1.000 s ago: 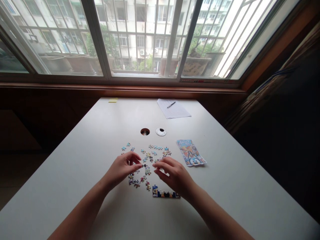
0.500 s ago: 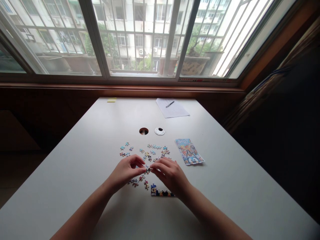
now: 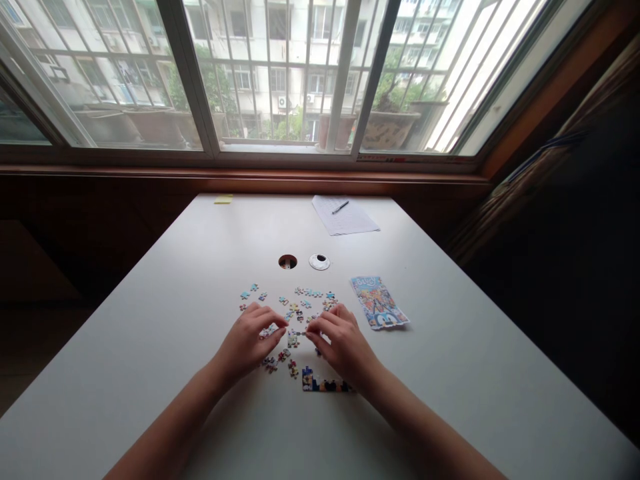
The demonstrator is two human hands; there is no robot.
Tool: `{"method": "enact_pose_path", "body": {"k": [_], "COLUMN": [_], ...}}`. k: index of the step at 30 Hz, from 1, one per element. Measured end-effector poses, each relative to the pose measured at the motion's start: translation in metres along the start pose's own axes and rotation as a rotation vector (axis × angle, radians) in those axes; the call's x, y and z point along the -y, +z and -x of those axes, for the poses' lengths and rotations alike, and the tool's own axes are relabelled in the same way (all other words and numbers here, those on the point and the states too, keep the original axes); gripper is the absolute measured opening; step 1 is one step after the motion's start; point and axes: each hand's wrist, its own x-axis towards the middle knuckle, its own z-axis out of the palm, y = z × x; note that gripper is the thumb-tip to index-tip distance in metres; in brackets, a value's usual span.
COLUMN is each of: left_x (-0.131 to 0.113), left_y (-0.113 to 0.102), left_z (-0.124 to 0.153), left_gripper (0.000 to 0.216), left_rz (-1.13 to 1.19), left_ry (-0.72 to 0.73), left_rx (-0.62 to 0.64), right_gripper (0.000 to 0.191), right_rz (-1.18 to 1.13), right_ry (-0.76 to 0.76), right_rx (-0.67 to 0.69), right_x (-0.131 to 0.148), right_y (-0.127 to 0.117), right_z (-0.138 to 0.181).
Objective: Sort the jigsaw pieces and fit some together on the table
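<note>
Jigsaw puzzle pieces (image 3: 293,307) lie scattered over the white table in front of me. My right hand (image 3: 343,340) pinches a small puzzle piece (image 3: 299,333) between thumb and fingertips, above the pile. Facing it, my left hand (image 3: 253,337) hovers over other pieces with thumb and forefinger slightly apart, and I see nothing between them. A joined strip of dark-blue and yellow pieces (image 3: 307,380) lies nearer to me, its right end partly under my right wrist. Both palms are turned away, and some pieces are hidden beneath the hands.
A colourful picture sheet (image 3: 379,303) lies right of the pieces. Beyond are a round cable hole (image 3: 287,262) and its white cover (image 3: 319,262). Papers (image 3: 345,223) with a pen (image 3: 341,207) and a yellow sticky note (image 3: 223,199) lie near the window end.
My left fingers have come away from the piece that both hands were at, drawing slightly left. My right hand keeps the piece and has shifted slightly right.
</note>
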Motion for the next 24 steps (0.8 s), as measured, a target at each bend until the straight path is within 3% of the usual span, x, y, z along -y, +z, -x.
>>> {"method": "enact_pose_path", "body": {"k": [3, 7, 24], "left_x": [0.007, 0.011, 0.016], "left_y": [0.002, 0.005, 0.008], "left_z": [0.002, 0.005, 0.003], "left_gripper": [0.015, 0.017, 0.022], "left_rz": [-0.161, -0.267, -0.321], "left_ry": [0.213, 0.340, 0.416], "left_rx": [0.027, 0.064, 0.115], "right_gripper": [0.009, 0.013, 0.010], "right_rz": [0.040, 0.078, 0.155], "right_ry": [0.101, 0.168, 0.105], "right_rx": [0.066, 0.135, 0.099], "right_x": [0.001, 0.004, 0.005], "right_y": [0.001, 0.003, 0.006], "right_z": [0.000, -0.001, -0.002]}}
